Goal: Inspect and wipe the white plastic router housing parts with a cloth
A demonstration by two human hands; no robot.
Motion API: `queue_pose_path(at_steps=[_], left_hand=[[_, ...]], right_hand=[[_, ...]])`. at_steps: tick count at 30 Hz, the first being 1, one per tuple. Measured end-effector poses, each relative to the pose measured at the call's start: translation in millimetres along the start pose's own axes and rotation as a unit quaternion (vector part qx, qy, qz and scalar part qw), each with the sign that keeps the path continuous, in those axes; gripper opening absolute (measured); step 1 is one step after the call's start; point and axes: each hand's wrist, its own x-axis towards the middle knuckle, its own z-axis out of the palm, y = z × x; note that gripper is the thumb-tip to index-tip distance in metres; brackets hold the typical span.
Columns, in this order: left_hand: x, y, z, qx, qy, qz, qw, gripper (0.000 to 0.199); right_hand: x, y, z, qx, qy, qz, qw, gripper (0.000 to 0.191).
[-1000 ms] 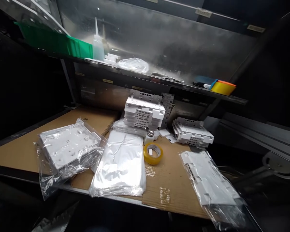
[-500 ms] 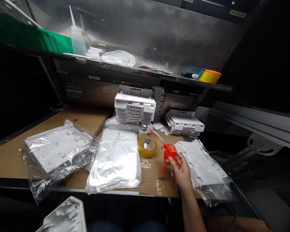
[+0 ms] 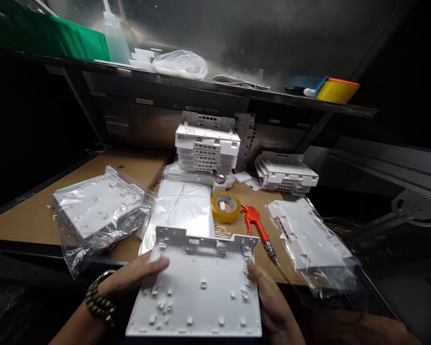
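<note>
A white plastic housing panel (image 3: 201, 297) with clips and small posts on its inner face is held in front of me, over the table's near edge. My left hand (image 3: 138, 273) grips its left side, thumb on the face. On the right side my right hand (image 3: 271, 292) grips it the same way, fingers hidden beneath. Beyond the panel lies a red air blow gun (image 3: 256, 225) on the cardboard, apart from both hands. A stack of clear plastic bags (image 3: 187, 206) is partly covered by the panel.
Bagged white panels lie left (image 3: 100, 203) and right (image 3: 305, 235). A roll of yellow tape (image 3: 225, 207) is beside a small pump bottle (image 3: 220, 184). Stacked white housings stand behind (image 3: 207, 139) and at back right (image 3: 287, 175). A metal shelf (image 3: 187, 81) crosses above.
My right hand has let go of the red air blow gun, which now lies on the cardboard. The white panel has come up into the middle, with both hands on it.
</note>
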Motion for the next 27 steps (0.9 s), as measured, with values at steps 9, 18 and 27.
queue_pose_path(at_steps=[9,18,27], left_hand=[[38,-13,-1.3,0.29,0.077,0.124,0.946,0.049],[60,-8,-24.6,0.297,0.07,0.099,0.947,0.033],[97,1,-54.9,0.085,-0.014,0.014,0.996,0.047]], right_hand=[[-26,-24,-38,0.185,0.185,-0.114,0.958,0.065],[-30,-25,-41,0.191,0.245,-0.157,0.937,0.071],[-28,-16,-51,0.199,0.228,-0.111,0.947,0.062]])
